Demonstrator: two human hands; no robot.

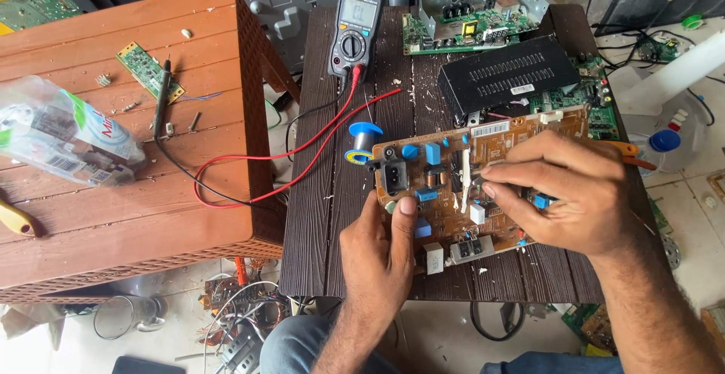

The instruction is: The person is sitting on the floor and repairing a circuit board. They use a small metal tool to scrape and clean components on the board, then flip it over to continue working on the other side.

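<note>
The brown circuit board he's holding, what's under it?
Under the brown circuit board lies the dark wooden table, with a green circuit board poking out past its far right edge. The left hand and right hand cover whatever else sits beneath.
</note>
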